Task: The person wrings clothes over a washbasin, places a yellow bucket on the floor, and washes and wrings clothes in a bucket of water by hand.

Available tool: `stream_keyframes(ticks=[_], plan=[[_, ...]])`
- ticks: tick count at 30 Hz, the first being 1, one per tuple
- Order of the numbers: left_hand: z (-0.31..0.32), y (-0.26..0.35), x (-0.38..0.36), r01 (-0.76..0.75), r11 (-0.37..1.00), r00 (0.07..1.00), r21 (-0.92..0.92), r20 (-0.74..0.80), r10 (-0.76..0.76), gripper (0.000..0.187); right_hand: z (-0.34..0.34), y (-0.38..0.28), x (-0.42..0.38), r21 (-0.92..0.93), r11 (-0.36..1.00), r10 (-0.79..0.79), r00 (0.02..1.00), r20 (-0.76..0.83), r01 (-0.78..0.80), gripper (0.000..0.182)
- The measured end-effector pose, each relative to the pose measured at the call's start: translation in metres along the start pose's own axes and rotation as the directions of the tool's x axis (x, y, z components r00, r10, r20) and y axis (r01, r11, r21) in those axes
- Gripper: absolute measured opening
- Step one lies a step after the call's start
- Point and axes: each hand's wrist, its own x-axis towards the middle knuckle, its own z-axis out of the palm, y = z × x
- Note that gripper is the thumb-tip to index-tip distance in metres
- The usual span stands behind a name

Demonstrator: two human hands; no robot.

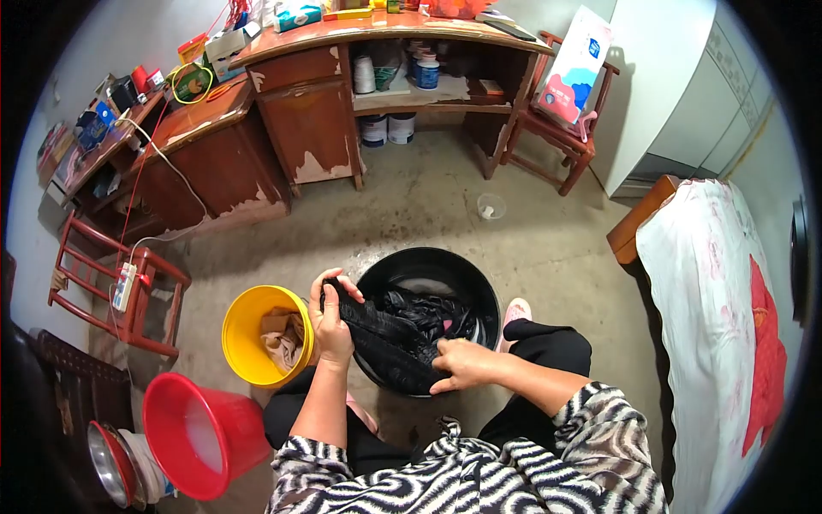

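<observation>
Black crinkled cloth (383, 336) slants across the round black plastic basin (481, 287), stretched from the left hand (332, 324) — clamped on its upper end — to the right hand (467, 362), curled against it, hold too hidden to tell.

At the left rim of a round black basin (481, 295), the left hand (332, 321) holds crumpled black cloth (392, 336); the right hand (467, 364) grips it near right.

- Cloth (381, 338) in the basin (481, 291), on the floor (411, 188)
- Bucket (242, 334) left of the basin, fabric (282, 336) inside
- Tabletop (394, 31) beyond the basin
- Bed (702, 291) to the right
</observation>
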Motion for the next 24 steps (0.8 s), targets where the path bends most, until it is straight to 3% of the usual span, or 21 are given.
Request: stream_keyframes(ticks=[2, 4, 5, 6, 9, 10, 11, 12, 13, 14, 16, 17, 18, 20, 21, 22, 24], plan=[[-0.001, 0.0, 0.0, 0.005, 1.0, 1.0, 0.003, 0.007, -0.005, 0.025, -0.004, 0.015, 0.0, 0.183, 0.976, -0.083, 0.981, -0.176, 0.116, 0.037], [-0.001, -0.001, 0.0, 0.011, 1.0, 1.0, 0.003, 0.016, -0.011, 0.022, -0.011, 0.022, -0.002, 0.434, 0.883, -0.081, 0.969, -0.232, 0.177, 0.037], [0.0, -0.001, 0.001, 0.01, 1.0, 1.0, 0.001, 0.017, -0.01, 0.022, -0.013, 0.024, -0.002, 0.417, 0.905, -0.022, 0.99, -0.137, 0.078, 0.036], [0.0, -0.001, 0.002, 0.022, 1.0, 1.0, -0.01, -0.016, -0.022, 0.02, -0.013, 0.022, -0.003, 0.416, 0.906, -0.02, 0.99, -0.138, 0.076, 0.036], [0.0, -0.002, 0.006, 0.016, 0.999, 0.996, 0.036, -0.094, -0.012, 0.018, -0.009, 0.017, -0.004, 0.583, 0.803, 0.287, 0.936, -0.201, -0.121, 0.033], [-0.001, -0.003, 0.007, 0.003, 0.995, 0.99, 0.099, -0.144, 0.011, 0.017, -0.01, 0.015, -0.004, 0.582, 0.804, 0.285, 0.937, -0.2, -0.12, 0.033], [-0.005, -0.008, 0.009, -0.075, 0.969, 0.984, 0.235, -0.143, 0.111, 0.014, -0.011, 0.011, -0.002, 0.68, 0.733, 0.342, 0.881, -0.326, -0.033, 0.037], [-0.008, -0.01, 0.009, -0.076, 0.969, 0.983, 0.235, -0.144, 0.112, 0.014, -0.011, 0.009, -0.001, 0.753, 0.654, 0.411, 0.802, -0.433, 0.072, 0.045], [-0.009, -0.01, 0.009, -0.088, 0.958, 0.982, 0.274, -0.139, 0.13, 0.013, -0.009, 0.015, -0.001, 0.763, 0.647, 0.42, 0.831, -0.365, 0.009, 0.058], [-0.009, -0.01, 0.009, -0.099, 0.945, 0.98, 0.311, -0.133, 0.146, 0.012, -0.007, 0.023, -0.002, 0.763, 0.646, 0.421, 0.83, -0.366, 0.009, 0.058], [-0.008, -0.006, 0.007, -0.071, 0.931, 0.989, 0.359, -0.096, 0.112, 0.012, -0.01, 0.035, -0.002, 0.682, 0.677, 0.368, 0.93, 0.013, -0.277, 0.055], [-0.007, -0.004, 0.006, -0.045, 0.912, 0.995, 0.409, -0.064, 0.078, 0.014, -0.025, 0.029, -0.002, 0.667, 0.684, 0.346, 0.936, 0.06, -0.296, 0.044], [-0.007, -0.004, 0.007, -0.045, 0.912, 0.995, 0.409, -0.065, 0.079, 0.014, -0.02, 0.04, 0.001, 0.699, 0.662, 0.419, 0.907, -0.048, -0.27, 0.034], [-0.006, -0.006, 0.007, -0.006, 0.856, 0.995, 0.517, 0.085, -0.044, 0.029, -0.038, 0.041, 0.0, 0.791, 0.578, 0.557, 0.805, -0.204, -0.199, 0.026], [-0.006, -0.006, 0.004, 0.139, 0.83, 0.966, 0.54, 0.112, -0.235, 0.051, -0.04, 0.048, 0.0, 0.863, 0.473, 0.614, 0.768, -0.182, -0.174, 0.024], [-0.002, -0.006, 0.001, 0.036, 0.732, 0.956, 0.681, 0.19, -0.224, 0.068, -0.042, 0.056, 0.001, 0.922, 0.363, 0.666, 0.73, -0.152, -0.139, 0.021], [0.012, -0.006, -0.007, -0.261, 0.499, 0.923, 0.826, 0.364, -0.121, 0.078, -0.042, 0.069, 0.002, 0.931, 0.345, 0.692, 0.702, -0.168, -0.117, 0.018]])
